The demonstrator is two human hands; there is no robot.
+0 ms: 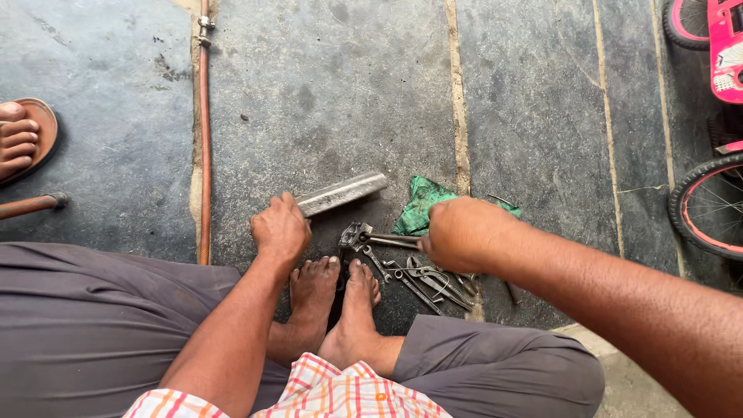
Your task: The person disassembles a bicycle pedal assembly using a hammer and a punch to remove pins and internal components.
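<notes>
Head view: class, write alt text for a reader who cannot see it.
Seated on a stone floor, a person grips a grey metal bar in the left hand while the right hand reaches into a pile of wrenches and pliers by their bare feet. A green cloth lies behind the tools; a pink bicycle stands at right.

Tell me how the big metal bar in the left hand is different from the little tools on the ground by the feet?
The metal bar is one thick, plain, pale grey piece; the small tools are many thin, darker pieces with shaped ends. The bar is gripped at one end by the left hand; the tools lie in a loose pile on the stone floor, with the right hand over them. Both look like metal.
</notes>
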